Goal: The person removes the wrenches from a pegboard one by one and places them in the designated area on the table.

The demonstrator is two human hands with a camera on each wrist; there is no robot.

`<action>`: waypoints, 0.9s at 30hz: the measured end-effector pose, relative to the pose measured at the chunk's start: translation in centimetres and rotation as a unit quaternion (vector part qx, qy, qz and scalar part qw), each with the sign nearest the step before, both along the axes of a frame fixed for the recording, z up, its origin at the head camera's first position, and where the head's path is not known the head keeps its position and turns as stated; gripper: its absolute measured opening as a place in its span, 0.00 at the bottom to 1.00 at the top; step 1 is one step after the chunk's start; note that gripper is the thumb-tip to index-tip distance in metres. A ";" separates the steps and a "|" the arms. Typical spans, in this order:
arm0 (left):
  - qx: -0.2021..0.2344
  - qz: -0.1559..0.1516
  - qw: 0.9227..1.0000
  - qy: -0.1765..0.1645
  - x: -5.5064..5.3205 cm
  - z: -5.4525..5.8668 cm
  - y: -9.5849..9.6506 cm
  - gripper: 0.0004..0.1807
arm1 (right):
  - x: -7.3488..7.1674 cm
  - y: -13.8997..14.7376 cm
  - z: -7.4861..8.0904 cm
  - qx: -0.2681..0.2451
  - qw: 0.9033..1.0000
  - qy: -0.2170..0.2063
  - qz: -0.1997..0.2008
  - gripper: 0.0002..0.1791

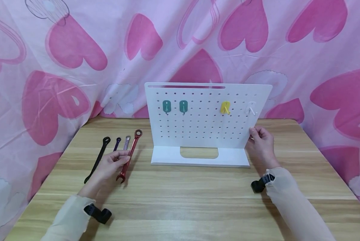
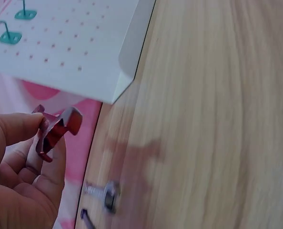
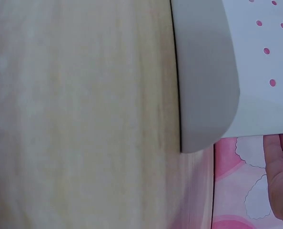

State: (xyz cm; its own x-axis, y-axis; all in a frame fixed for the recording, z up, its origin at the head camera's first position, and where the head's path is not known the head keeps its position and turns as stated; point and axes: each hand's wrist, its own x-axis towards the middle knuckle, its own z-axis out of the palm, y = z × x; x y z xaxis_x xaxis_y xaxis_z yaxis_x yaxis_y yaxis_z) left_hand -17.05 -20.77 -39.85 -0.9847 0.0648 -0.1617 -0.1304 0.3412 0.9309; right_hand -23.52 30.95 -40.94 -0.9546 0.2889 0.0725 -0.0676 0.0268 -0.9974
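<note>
My left hand pinches a red combination wrench between thumb and fingers. Its ring end points toward the back and its open end toward me; in the left wrist view the open jaw stands over the wood, its shadow apart from it. At the right edge of a white pegboard, my right hand grips the side, thumb in front. Beside the left hand lie a black wrench, a small dark purple wrench and a small silver wrench, partly hidden by that hand.
The pegboard stands upright on its base at the back of the wooden table. On it are two green hooks, a yellow hook and a white hook. A pink heart-patterned curtain hangs behind.
</note>
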 end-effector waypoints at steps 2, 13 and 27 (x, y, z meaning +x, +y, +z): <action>-0.001 0.006 1.000 0.005 -0.1 0.1 -0.6 0.23 | 0.0 0.0 0.0 -0.001 1.000 0.003 0.001 0.21; 0.009 0.022 1.000 0.009 -0.4 0.0 -3.7 0.25 | 0.4 -0.2 0.4 -0.024 1.000 -0.013 0.008 0.19; 0.068 0.033 0.997 -0.016 -0.8 -0.5 -7.6 0.09 | 0.2 -0.2 0.3 -0.003 1.000 0.021 -0.006 0.14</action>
